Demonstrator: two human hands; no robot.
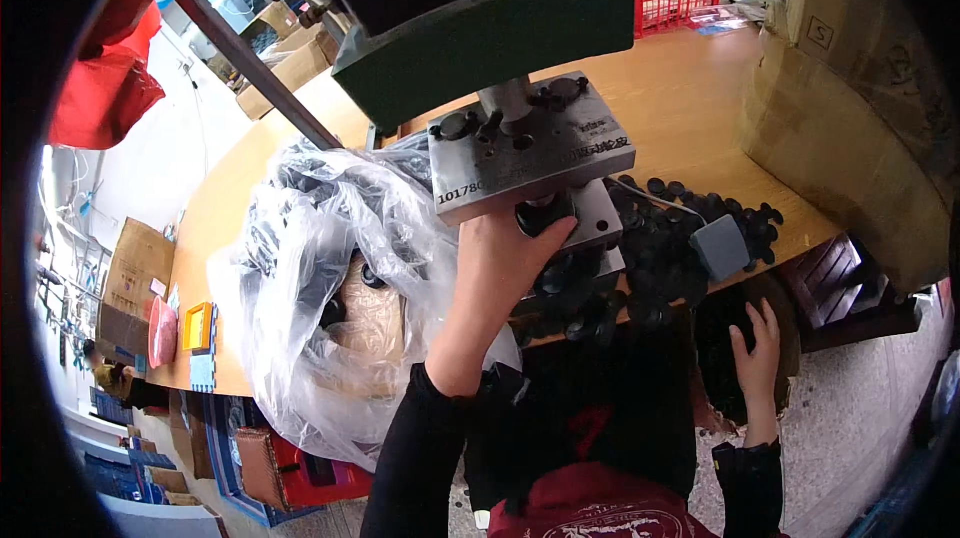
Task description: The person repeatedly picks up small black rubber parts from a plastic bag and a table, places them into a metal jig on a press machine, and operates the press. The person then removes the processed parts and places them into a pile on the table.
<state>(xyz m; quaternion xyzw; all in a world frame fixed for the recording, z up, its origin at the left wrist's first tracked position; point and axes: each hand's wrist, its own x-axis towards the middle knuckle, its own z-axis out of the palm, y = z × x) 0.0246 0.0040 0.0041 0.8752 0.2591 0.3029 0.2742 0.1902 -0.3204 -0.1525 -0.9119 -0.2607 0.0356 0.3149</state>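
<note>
Left hand (503, 260) is at black round part (546, 218) below steel die plate (535, 160), hold unclear; right hand (760, 358) loosely open, seemingly empty.

Steel die, mid-frame: upper plate (530, 160) thick, rect., engraved, slightly tilted in view, raised above lower block (600, 216). Blk round pc (545, 219) betw. the two, partly hidden. Small blk pcs (690, 273), mostly roundish, loose heap on counter (690, 108), right of mid-frame. Brown container (790, 343), lower right, dark inside; contents unclear.
</note>
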